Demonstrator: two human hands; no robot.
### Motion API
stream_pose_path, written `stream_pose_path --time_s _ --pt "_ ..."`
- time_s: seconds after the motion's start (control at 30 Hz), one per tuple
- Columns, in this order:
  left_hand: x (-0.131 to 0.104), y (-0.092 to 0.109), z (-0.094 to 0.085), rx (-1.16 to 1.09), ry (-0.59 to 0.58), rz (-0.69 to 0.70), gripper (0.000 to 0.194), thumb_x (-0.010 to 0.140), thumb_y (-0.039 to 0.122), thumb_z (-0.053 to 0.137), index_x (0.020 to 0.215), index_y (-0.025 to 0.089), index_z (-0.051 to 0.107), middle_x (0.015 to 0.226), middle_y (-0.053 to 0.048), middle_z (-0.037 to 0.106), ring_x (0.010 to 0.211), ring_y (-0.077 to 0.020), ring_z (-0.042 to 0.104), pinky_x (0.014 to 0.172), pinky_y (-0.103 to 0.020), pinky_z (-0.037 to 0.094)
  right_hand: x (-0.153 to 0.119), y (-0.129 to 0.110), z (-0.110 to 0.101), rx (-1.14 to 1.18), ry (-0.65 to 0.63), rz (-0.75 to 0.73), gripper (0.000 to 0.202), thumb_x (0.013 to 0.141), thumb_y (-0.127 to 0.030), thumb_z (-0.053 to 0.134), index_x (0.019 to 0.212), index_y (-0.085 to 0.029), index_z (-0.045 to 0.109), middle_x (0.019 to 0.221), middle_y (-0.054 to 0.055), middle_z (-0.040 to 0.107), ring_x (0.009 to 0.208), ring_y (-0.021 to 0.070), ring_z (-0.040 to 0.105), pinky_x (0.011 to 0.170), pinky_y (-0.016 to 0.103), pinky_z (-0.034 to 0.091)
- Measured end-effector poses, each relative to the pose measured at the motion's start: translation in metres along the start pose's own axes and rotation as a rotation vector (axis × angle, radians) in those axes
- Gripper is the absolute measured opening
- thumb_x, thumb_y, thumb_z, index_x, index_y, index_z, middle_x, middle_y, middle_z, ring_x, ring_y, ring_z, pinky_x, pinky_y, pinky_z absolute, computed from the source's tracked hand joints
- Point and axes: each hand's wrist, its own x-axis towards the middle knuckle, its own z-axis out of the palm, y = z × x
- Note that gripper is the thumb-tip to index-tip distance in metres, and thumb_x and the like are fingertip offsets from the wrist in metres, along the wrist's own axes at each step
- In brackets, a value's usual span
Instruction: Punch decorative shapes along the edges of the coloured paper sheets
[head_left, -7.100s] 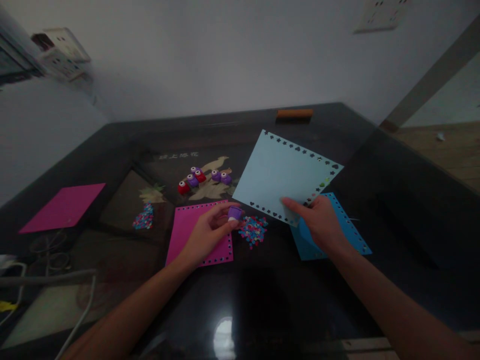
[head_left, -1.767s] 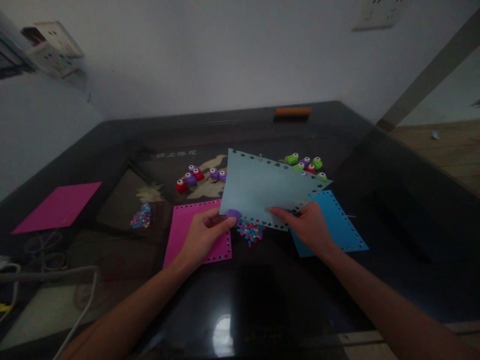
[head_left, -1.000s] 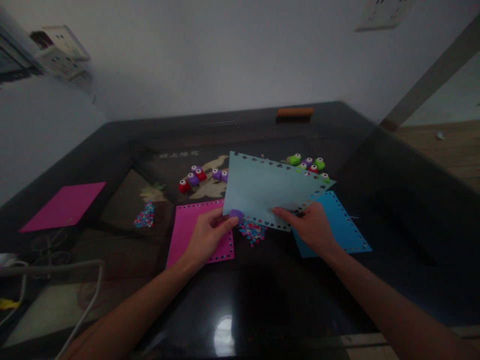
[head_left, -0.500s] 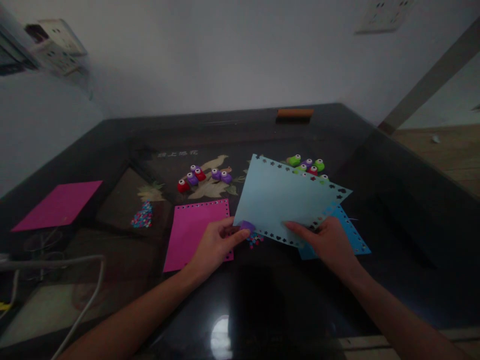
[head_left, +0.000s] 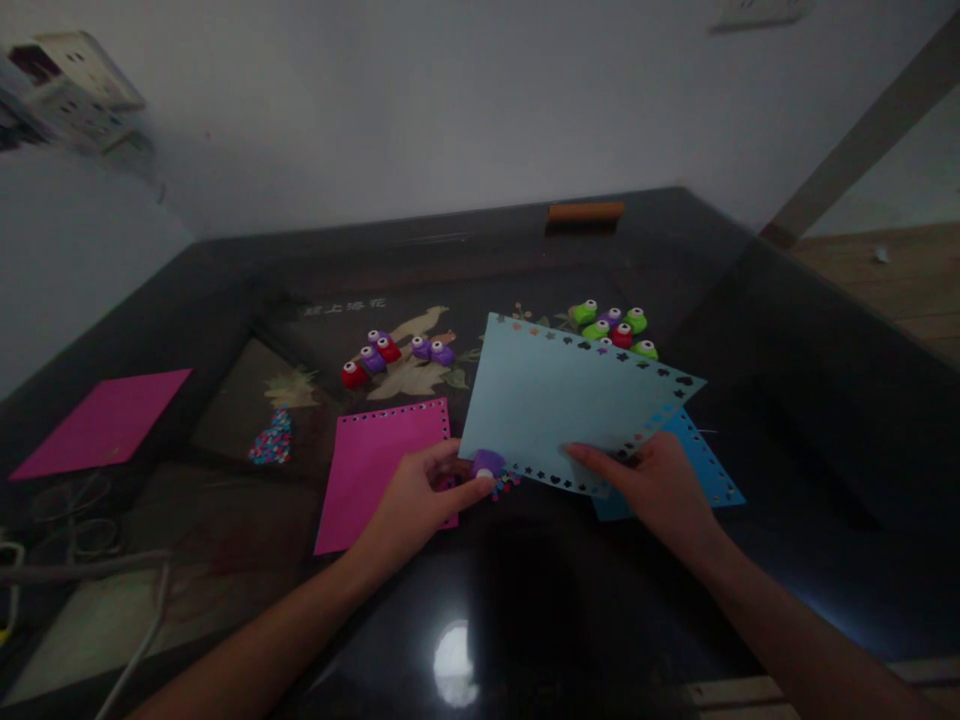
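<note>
My left hand [head_left: 416,500] pinches a small purple paper punch [head_left: 487,462] at the near-left corner of a pale blue sheet [head_left: 559,400]. Its thumb lies on the punch's white button. The sheet has small flower and star shapes cut along its far, right and near edges. My right hand [head_left: 664,490] grips the sheet's near-right side between thumb and fingers, most of which are hidden beneath. Paper confetti [head_left: 506,484] lies below the punch. A pink sheet [head_left: 382,455] with punched edges is under my left hand, and a darker blue punched sheet [head_left: 709,465] rests partly beneath the pale one.
Red and purple punches [head_left: 386,350] stand behind the pink sheet. Green, purple and red punches [head_left: 621,334] sit at the back right. A confetti pile [head_left: 274,437] and another pink sheet [head_left: 105,420] lie to the left, near a white cable [head_left: 154,610]. An orange-brown object [head_left: 585,213] is by the wall.
The view has shifted slightly. The punch in my left hand is turned so that its white button shows more, with the thumb against it. My right hand keeps its hold on the sheet.
</note>
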Motion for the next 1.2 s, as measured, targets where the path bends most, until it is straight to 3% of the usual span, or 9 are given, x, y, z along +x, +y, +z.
stream_pose_path --time_s 0.23,0.43,0.63,0.9,1.2 --pt "-0.001 0.001 -0.005 0.118 -0.015 0.102 0.032 0.075 0.029 0.065 0.104 0.018 0.063 0.101 -0.005 0.071 0.093 -0.0207 0.066 0.09 -0.038 0.049 0.002 -0.002 -0.003 -0.023 0.03 0.004 0.018 0.066 -0.032 0.071 0.079 -0.02 0.072 0.085 0.005 0.074 0.08 0.0246 0.069 0.075 0.039 0.055" --pt "-0.002 0.001 -0.011 0.199 -0.083 0.139 0.036 0.08 0.031 0.059 0.113 0.017 0.058 0.096 -0.006 0.07 0.086 -0.0198 0.065 0.084 -0.037 0.051 0.003 -0.002 -0.008 -0.058 0.044 -0.031 0.016 0.07 -0.031 0.069 0.081 -0.019 0.073 0.075 0.004 0.073 0.073 0.0229 0.068 0.064 0.034 0.055" --pt "0.003 -0.006 -0.015 0.26 -0.051 0.165 0.046 0.079 0.03 0.054 0.121 0.011 0.051 0.096 -0.01 0.066 0.085 -0.0212 0.063 0.084 -0.039 0.05 0.004 -0.003 -0.009 -0.041 0.075 -0.032 0.023 0.07 -0.034 0.07 0.084 -0.017 0.073 0.084 0.007 0.074 0.077 0.0255 0.069 0.07 0.039 0.055" --pt "-0.001 0.005 -0.02 0.427 -0.104 0.208 0.042 0.076 0.018 0.052 0.118 0.017 0.057 0.114 -0.009 0.064 0.1 -0.0235 0.061 0.088 -0.037 0.048 0.004 -0.003 -0.01 0.02 0.096 -0.036 0.025 0.067 -0.035 0.07 0.082 -0.015 0.072 0.089 0.009 0.074 0.082 0.0266 0.069 0.076 0.043 0.055" --pt "-0.004 0.009 -0.021 0.472 -0.128 0.239 0.054 0.069 0.009 0.051 0.121 0.021 0.054 0.124 -0.007 0.06 0.114 -0.0254 0.055 0.095 -0.038 0.044 0.003 -0.006 -0.012 0.01 0.099 -0.04 0.02 0.068 -0.035 0.069 0.079 -0.018 0.073 0.085 0.007 0.074 0.076 0.0242 0.068 0.071 0.039 0.054"
